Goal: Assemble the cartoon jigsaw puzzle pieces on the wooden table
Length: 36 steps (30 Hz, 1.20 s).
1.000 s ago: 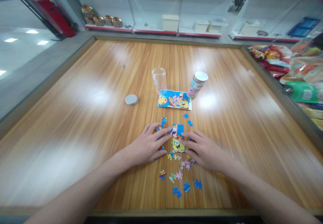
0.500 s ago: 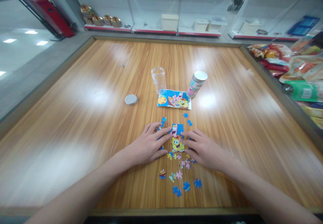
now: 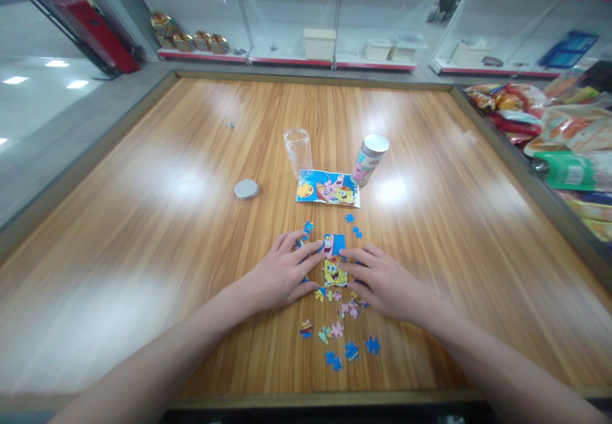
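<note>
Puzzle section (image 3: 335, 272), flanked!
Left hand (image 3: 282, 272) spread, fingertips at one edge; right hand (image 3: 385, 281), fingers parted, touches the other (neither gripping).

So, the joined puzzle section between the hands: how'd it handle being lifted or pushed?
The joined puzzle section looks thin, so probably light. Loose pieces nearby have interlocking knobs, so it may sag or split at its seams if lifted. Lying flat on the glossy table, it would likely slide, not tip.
</note>
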Each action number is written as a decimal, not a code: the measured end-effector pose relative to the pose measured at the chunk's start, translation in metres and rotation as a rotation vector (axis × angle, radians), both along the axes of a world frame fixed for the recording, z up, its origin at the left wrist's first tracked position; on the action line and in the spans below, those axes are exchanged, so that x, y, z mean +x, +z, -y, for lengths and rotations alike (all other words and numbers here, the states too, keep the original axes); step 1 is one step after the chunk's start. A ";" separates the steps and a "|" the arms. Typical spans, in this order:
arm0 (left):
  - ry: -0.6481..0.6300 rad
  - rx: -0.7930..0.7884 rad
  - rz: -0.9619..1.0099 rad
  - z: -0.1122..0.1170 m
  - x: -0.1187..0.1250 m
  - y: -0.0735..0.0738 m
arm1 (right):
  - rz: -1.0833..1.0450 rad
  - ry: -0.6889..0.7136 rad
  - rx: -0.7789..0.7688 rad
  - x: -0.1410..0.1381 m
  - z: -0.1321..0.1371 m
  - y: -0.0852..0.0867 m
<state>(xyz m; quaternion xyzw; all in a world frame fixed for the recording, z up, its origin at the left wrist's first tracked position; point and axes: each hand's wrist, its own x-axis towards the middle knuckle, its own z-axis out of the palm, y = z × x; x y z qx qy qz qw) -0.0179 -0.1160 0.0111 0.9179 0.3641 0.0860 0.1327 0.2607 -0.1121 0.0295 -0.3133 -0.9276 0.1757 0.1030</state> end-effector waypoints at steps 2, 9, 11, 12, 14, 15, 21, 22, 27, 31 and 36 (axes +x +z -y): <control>0.002 -0.006 0.014 0.000 0.000 -0.001 | -0.002 -0.001 -0.001 0.000 0.000 -0.001; -0.027 -0.007 0.076 -0.003 -0.006 -0.006 | -0.065 -0.006 0.005 0.005 -0.002 0.000; -0.048 0.014 0.093 -0.005 -0.009 -0.005 | -0.087 -0.005 0.019 0.007 -0.002 0.003; -0.056 0.026 0.101 -0.006 -0.011 -0.004 | -0.098 -0.004 0.025 0.007 -0.002 0.004; -0.061 0.051 0.116 -0.008 -0.016 -0.002 | -0.101 0.012 0.028 0.008 0.000 0.005; -0.061 0.065 0.125 -0.008 -0.018 -0.001 | -0.095 0.027 0.025 0.008 0.002 0.004; -0.109 0.120 0.205 -0.009 -0.020 0.000 | -0.045 0.089 -0.050 0.005 0.014 -0.009; -0.131 0.117 0.212 -0.007 -0.019 0.001 | -0.035 0.076 -0.056 0.005 0.014 -0.011; -0.260 0.076 0.217 0.003 -0.006 0.009 | 0.050 -0.001 -0.040 0.008 0.010 -0.010; -0.313 0.006 0.168 0.010 0.004 0.012 | 0.085 0.012 -0.108 0.011 0.007 -0.004; -0.298 -0.039 0.144 0.010 0.005 0.009 | 0.110 0.089 -0.235 0.013 0.010 0.003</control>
